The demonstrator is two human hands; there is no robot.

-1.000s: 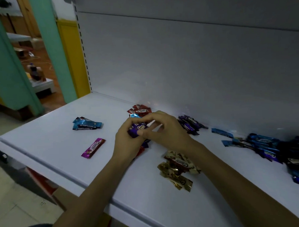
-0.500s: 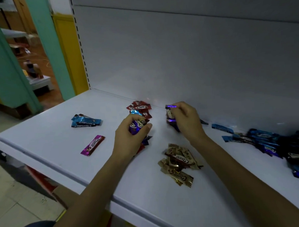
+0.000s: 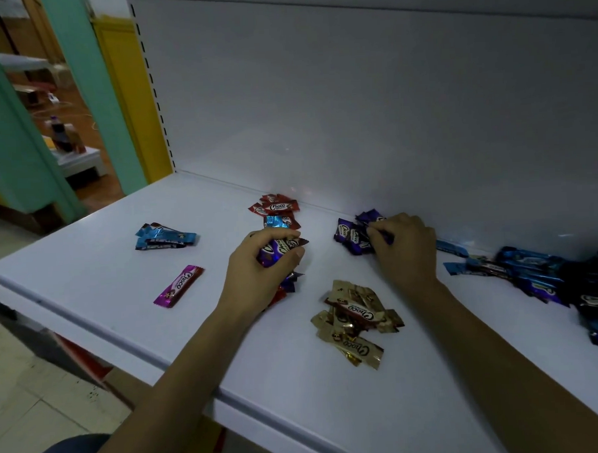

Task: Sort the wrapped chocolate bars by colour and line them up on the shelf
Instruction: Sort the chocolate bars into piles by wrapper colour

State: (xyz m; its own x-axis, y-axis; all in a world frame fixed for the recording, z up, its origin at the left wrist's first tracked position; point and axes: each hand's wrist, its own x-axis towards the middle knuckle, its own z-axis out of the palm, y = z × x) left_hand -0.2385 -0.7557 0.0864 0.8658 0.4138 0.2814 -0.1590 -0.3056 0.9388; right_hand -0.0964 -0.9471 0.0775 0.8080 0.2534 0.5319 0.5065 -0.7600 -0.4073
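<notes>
Two-handed, working well apart on shelf (image 3: 87,269). Clutching purple bar (image 3: 274,253) in left hand (image 3: 258,277), mostly hiding further wrappers (image 3: 291,281) under palm. Curling right hand (image 3: 406,247) onto purple pile (image 3: 349,236) by back wall; pinching or merely touching, cannot tell. Losing blue heap (image 3: 532,274) to shadow and frame edge at right.

You have red bars (image 3: 274,207), gold bars (image 3: 355,321), purple bars (image 3: 350,236), light-blue bars (image 3: 164,236) and one magenta bar (image 3: 178,285) on your white shelf (image 3: 87,269).

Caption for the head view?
Left hand grips purple chocolate bars; right hand pinches the purple pile on a white shelf.
</notes>
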